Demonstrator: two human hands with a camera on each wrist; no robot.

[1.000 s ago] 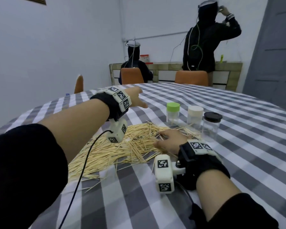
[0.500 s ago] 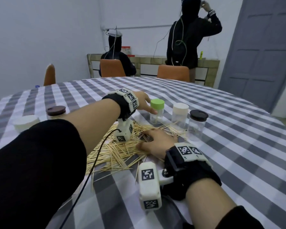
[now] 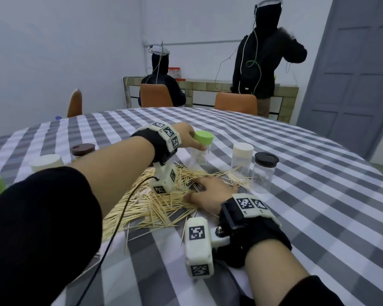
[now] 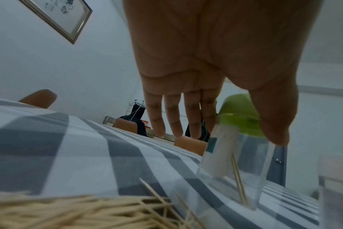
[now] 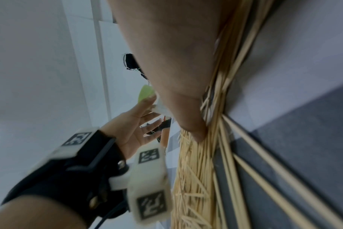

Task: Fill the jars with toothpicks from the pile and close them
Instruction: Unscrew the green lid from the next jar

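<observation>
A clear jar with a green lid point(image 3: 201, 151) stands just beyond the toothpick pile point(image 3: 155, 204). My left hand point(image 3: 195, 142) reaches it from the left. The thumb point(image 4: 274, 124) touches the glass just under the lid, and the fingers point(image 4: 174, 120) stretch straight past the jar's far side. The jar point(image 4: 235, 162) looks slightly tilted, and a toothpick shows through its glass. My right hand point(image 3: 208, 191) rests palm down on the pile's right part, pressing toothpicks point(image 5: 194, 186) against the cloth. It grips nothing that I can see.
A white-lidded jar point(image 3: 241, 157) and a dark-lidded jar point(image 3: 264, 173) stand right of the green one. Three more lidded jars point(image 3: 45, 164) sit at the far left of the checked table point(image 3: 318, 217). Two people and orange chairs point(image 3: 236, 104) are beyond the table.
My left hand has moved forward and right to the green-lidded jar, and its thumb now touches it. The right hand stays on the pile.
</observation>
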